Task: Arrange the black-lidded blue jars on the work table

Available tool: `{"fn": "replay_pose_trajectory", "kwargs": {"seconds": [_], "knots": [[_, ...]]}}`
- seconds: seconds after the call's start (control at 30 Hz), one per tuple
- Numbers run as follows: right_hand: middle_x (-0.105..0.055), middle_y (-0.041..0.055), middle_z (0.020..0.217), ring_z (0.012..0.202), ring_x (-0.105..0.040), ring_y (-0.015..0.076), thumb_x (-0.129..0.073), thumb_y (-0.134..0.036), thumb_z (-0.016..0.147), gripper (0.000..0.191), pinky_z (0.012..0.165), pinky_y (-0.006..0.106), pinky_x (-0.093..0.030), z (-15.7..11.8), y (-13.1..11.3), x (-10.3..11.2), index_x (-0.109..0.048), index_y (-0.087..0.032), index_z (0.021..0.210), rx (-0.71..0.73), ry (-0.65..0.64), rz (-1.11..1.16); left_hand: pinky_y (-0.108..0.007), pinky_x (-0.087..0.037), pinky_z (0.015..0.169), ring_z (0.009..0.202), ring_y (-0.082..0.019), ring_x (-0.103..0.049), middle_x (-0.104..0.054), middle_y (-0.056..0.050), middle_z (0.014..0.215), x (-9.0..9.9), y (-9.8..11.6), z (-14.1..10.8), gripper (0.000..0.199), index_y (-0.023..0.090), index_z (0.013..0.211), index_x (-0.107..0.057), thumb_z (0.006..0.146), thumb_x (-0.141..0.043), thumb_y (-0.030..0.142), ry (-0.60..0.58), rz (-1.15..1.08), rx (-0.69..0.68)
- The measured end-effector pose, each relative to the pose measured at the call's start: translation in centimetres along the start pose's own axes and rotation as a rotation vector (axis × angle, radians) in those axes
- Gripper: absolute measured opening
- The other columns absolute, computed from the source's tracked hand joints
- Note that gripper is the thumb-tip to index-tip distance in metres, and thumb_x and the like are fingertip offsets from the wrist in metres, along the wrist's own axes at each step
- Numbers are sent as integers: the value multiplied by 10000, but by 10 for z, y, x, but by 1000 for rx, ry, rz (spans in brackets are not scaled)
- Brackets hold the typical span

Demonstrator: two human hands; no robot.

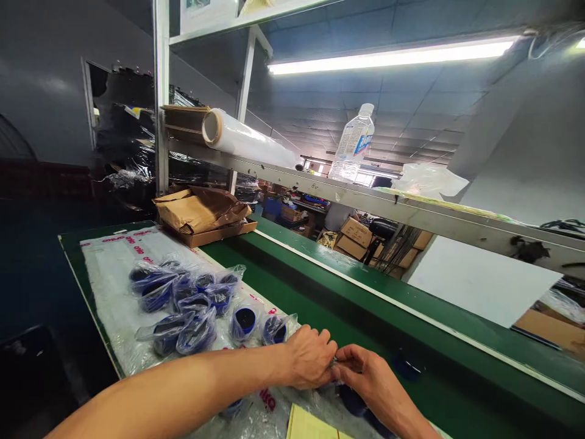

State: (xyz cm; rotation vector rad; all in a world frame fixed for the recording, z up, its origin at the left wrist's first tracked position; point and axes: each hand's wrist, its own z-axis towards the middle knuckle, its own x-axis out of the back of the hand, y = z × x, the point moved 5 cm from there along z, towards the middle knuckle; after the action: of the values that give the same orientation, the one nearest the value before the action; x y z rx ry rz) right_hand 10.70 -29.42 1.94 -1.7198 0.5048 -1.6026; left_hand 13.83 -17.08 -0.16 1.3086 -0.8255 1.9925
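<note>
My left hand (311, 356) is closed over the near part of the table, its fingers pressed together on something I cannot make out. My right hand (365, 372) meets it from the right, thumb and fingers pinched where the two hands touch. Beneath the right hand lies a dark blue round piece (351, 399), partly covered. Two blue cups in clear plastic, one (244, 321) and another (275, 329), stand just beyond my left wrist. Several more bagged blue cups (196, 335) lie farther left on the plastic-covered sheet (109, 286).
Yellow paper (315, 425) lies at the near edge. An open cardboard box (208, 235) sits at the table's far left. The shelf (283, 177) above holds a plastic film roll (247, 140) and a bottle (354, 146). A green surface (311, 274) runs behind.
</note>
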Motion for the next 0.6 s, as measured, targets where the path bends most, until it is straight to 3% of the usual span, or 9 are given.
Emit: {"fn": "replay_pose_trajectory", "kwargs": {"seconds": [0.17,0.4,0.6], "knots": [[-748,28,886,843,-675,247,-512,-545,868,357,747,310,-466,-9,-5,14,-683,-233,892,-1,142,-9,-375,-505,513,673,-304,-719,-727,-94,844,-2,0,7,354,162,957,-658,1000,-440,437,-57,-24,-20],[-734,13,885,826,-659,247,-519,-728,844,517,735,299,-484,-45,14,35,-692,-251,945,-113,306,9,-381,-548,622,746,-333,-746,-756,-128,790,4,-7,9,306,167,940,-696,975,-508,405,-117,-78,44],[-754,29,989,933,-682,285,-499,-810,786,574,760,320,-545,-69,37,44,-714,-295,919,-202,301,-34,-368,-531,654,815,-330,-747,-759,-122,829,26,-29,16,370,184,940,-705,1002,-436,431,-67,-154,202]]}}
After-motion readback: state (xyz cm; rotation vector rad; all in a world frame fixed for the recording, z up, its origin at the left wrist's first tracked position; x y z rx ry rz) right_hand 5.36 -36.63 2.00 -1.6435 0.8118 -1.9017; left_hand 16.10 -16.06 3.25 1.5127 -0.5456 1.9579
